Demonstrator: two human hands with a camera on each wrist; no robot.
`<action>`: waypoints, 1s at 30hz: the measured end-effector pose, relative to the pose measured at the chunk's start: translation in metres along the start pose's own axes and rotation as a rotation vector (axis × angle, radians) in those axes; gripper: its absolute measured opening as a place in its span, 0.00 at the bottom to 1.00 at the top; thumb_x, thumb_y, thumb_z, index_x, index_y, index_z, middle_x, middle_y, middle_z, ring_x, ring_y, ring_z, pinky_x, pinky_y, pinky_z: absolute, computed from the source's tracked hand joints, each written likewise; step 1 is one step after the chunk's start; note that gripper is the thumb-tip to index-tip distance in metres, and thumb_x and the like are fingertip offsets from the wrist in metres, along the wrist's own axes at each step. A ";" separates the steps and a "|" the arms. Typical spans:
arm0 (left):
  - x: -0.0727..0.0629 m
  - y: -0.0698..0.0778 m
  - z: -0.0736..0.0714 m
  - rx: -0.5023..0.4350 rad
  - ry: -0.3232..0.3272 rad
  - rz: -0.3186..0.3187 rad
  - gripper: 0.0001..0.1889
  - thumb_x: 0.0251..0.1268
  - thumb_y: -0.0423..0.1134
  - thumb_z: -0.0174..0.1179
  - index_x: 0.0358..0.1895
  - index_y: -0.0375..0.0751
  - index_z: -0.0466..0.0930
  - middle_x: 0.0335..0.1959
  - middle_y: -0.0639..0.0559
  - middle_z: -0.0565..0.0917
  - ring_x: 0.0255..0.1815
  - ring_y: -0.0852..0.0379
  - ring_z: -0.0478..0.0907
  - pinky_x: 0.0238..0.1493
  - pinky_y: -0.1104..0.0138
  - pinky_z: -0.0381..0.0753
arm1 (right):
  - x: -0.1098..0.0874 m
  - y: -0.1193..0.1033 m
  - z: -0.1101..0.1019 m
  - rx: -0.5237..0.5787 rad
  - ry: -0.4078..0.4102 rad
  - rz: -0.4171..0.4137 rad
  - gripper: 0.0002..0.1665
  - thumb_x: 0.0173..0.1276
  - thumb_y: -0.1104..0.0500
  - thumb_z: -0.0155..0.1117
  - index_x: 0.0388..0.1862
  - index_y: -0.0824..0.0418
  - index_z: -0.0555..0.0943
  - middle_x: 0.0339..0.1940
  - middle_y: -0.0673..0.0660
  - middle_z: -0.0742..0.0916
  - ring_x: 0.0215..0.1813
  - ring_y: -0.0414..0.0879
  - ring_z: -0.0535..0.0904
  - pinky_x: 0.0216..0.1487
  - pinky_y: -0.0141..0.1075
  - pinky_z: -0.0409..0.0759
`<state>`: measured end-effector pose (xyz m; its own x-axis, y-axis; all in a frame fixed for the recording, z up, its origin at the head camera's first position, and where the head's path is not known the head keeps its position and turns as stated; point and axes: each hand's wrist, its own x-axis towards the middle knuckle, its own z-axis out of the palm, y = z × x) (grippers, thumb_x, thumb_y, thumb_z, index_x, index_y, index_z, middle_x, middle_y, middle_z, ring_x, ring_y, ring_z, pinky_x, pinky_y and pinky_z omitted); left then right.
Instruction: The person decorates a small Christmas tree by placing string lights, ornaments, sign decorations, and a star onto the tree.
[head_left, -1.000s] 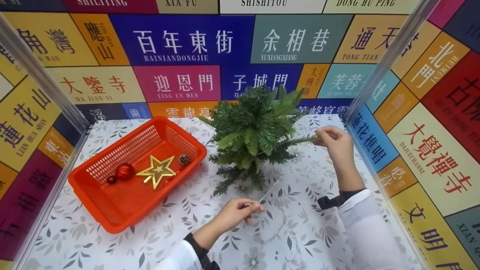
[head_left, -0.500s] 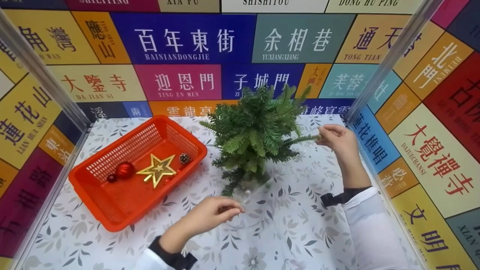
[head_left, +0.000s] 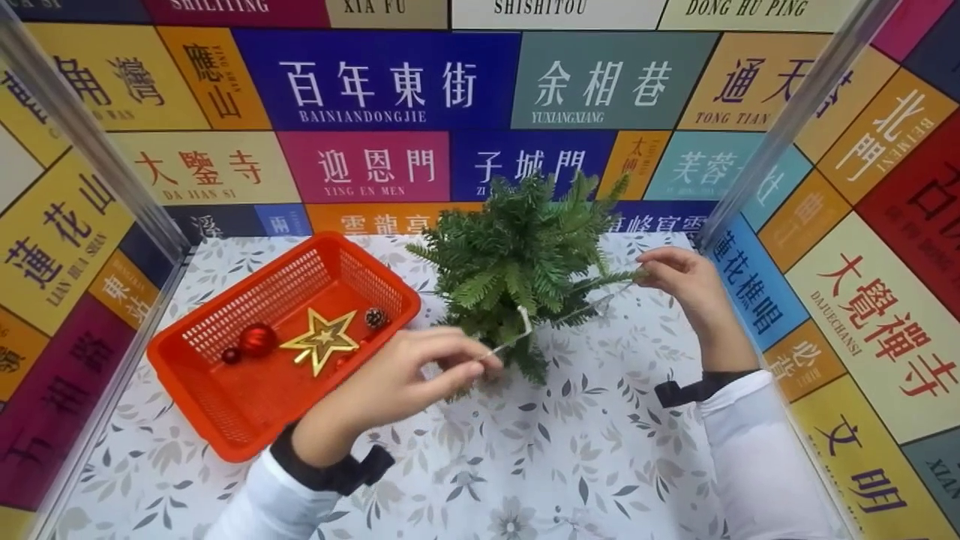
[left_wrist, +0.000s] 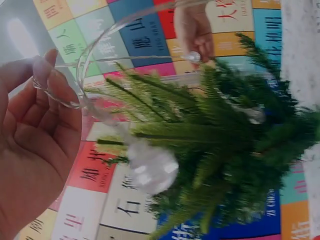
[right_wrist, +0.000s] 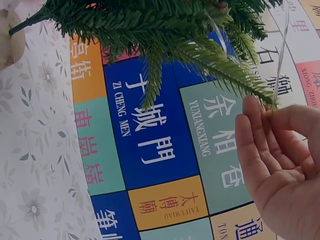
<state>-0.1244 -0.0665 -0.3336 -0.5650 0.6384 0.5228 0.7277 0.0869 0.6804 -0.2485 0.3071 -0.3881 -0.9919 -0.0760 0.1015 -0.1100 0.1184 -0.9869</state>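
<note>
The left hand and the right hand are well apart. The left hand pinches a thin clear wire with thumb and finger. The right hand pinches the tip of a green branch, and the wire comes up to its fingertips too. A clear bulb hangs on the wire near the left hand.

The little green tree stands up straight, on the far side of the left hand and to the left of the right hand. The branch sticks out from it to the right. The wire goes across the near side of the tree, from hand to hand. The right hand is the nearer one, since it touches the branch.

On the left is a red basket with a gold star in it. Under it all is a white leafy cloth. Bright sign walls stand around.
</note>
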 end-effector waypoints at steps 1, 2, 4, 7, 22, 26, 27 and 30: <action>0.005 0.003 -0.002 -0.007 0.016 0.015 0.09 0.61 0.33 0.52 0.43 0.38 0.78 0.34 0.53 0.80 0.25 0.61 0.73 0.26 0.72 0.75 | 0.000 0.000 -0.002 -0.017 -0.014 0.006 0.11 0.62 0.62 0.58 0.40 0.68 0.79 0.34 0.52 0.82 0.34 0.43 0.80 0.40 0.30 0.77; 0.010 0.005 -0.003 -0.017 0.033 0.023 0.09 0.62 0.32 0.52 0.44 0.37 0.78 0.32 0.52 0.80 0.23 0.61 0.72 0.25 0.72 0.75 | 0.000 0.001 -0.003 -0.028 -0.027 0.012 0.12 0.62 0.62 0.58 0.41 0.70 0.78 0.35 0.52 0.82 0.35 0.43 0.80 0.41 0.29 0.77; 0.021 0.010 -0.005 -0.046 0.072 0.017 0.10 0.62 0.32 0.51 0.45 0.36 0.77 0.30 0.52 0.78 0.22 0.60 0.72 0.23 0.72 0.74 | 0.000 0.001 -0.006 -0.047 -0.052 0.018 0.13 0.63 0.62 0.57 0.42 0.70 0.78 0.36 0.52 0.82 0.36 0.43 0.80 0.42 0.29 0.76; 0.035 0.016 -0.007 -0.106 0.131 -0.020 0.11 0.63 0.32 0.49 0.46 0.34 0.76 0.27 0.50 0.76 0.22 0.59 0.71 0.22 0.71 0.74 | 0.000 0.000 -0.009 0.001 -0.097 0.027 0.13 0.63 0.62 0.57 0.43 0.70 0.79 0.38 0.53 0.83 0.39 0.43 0.80 0.44 0.29 0.75; 0.092 0.027 -0.044 -0.216 0.125 -0.072 0.13 0.66 0.37 0.49 0.49 0.40 0.77 0.21 0.47 0.73 0.17 0.52 0.64 0.16 0.67 0.68 | 0.006 0.005 -0.013 -0.193 -0.108 -0.028 0.18 0.59 0.56 0.62 0.45 0.66 0.80 0.38 0.53 0.85 0.41 0.44 0.80 0.46 0.27 0.74; 0.104 0.028 -0.052 -0.106 0.093 -0.081 0.12 0.65 0.39 0.49 0.49 0.45 0.78 0.21 0.50 0.73 0.19 0.54 0.66 0.20 0.67 0.70 | 0.008 0.007 -0.013 -0.172 -0.101 -0.047 0.18 0.60 0.56 0.60 0.45 0.65 0.80 0.38 0.53 0.84 0.41 0.44 0.80 0.46 0.28 0.74; 0.107 0.029 -0.054 -0.076 0.094 -0.079 0.12 0.65 0.40 0.49 0.49 0.46 0.78 0.21 0.51 0.73 0.19 0.55 0.66 0.21 0.67 0.70 | 0.008 0.007 -0.013 -0.163 -0.108 -0.048 0.18 0.60 0.56 0.60 0.45 0.66 0.79 0.39 0.53 0.84 0.41 0.44 0.80 0.46 0.28 0.74; 0.116 0.035 -0.059 -0.034 0.080 -0.078 0.12 0.66 0.40 0.49 0.49 0.46 0.77 0.21 0.51 0.73 0.21 0.56 0.66 0.24 0.68 0.71 | 0.008 0.007 -0.014 -0.128 -0.118 -0.062 0.17 0.61 0.57 0.60 0.45 0.66 0.79 0.39 0.54 0.84 0.41 0.44 0.80 0.46 0.28 0.74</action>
<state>-0.1876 -0.0346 -0.2181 -0.6497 0.5672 0.5062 0.6675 0.1069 0.7369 -0.2583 0.3210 -0.3929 -0.9695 -0.2021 0.1385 -0.1852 0.2346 -0.9543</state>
